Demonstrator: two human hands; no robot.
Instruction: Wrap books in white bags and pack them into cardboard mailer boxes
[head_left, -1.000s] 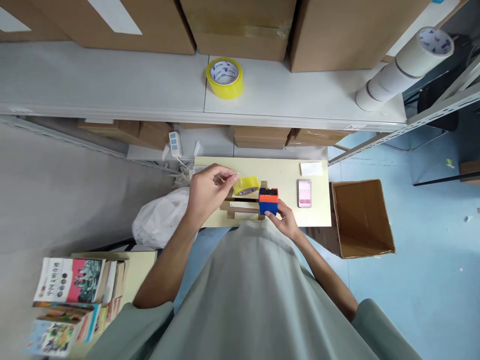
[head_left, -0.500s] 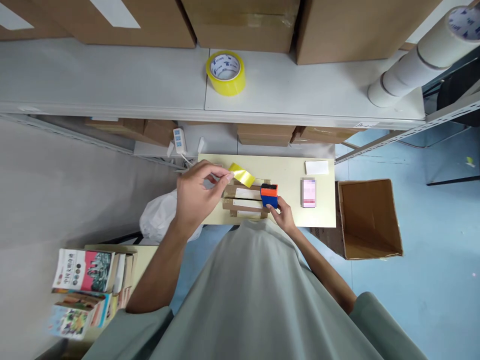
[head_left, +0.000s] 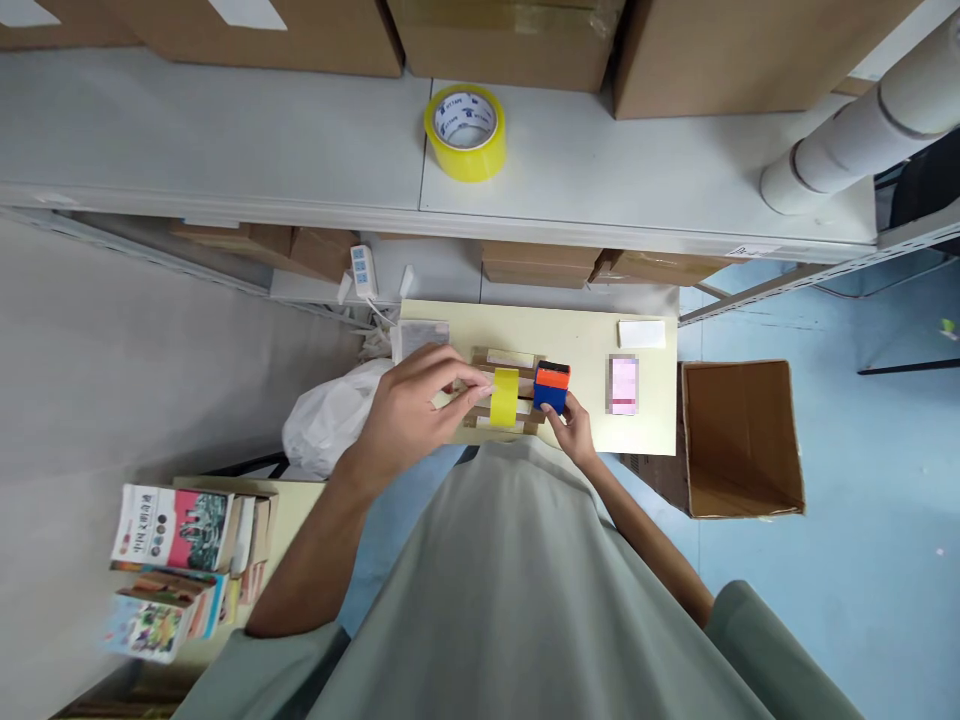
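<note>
A flat brown cardboard package (head_left: 517, 362) lies on a small pale yellow table (head_left: 592, 420). My left hand (head_left: 416, 408) pinches the end of a yellow tape strip (head_left: 505, 396) that lies across the package. My right hand (head_left: 571, 425) grips an orange and blue tape dispenser (head_left: 551, 387) at the package's right edge. My grey-green shirt hides the table's near edge.
A pink phone (head_left: 624, 384) and a white card (head_left: 641, 333) lie on the table's right side. An open cardboard box (head_left: 742, 437) stands on the blue floor to the right. A yellow tape roll (head_left: 465, 132) sits on the grey shelf among brown boxes. Books (head_left: 171, 555) are stacked at lower left, beside a white plastic bag (head_left: 330, 418).
The yellow tape strip, held up in the air before, now lies flat across the package. My left hand has come down to the package; the dispenser stays at its right edge.
</note>
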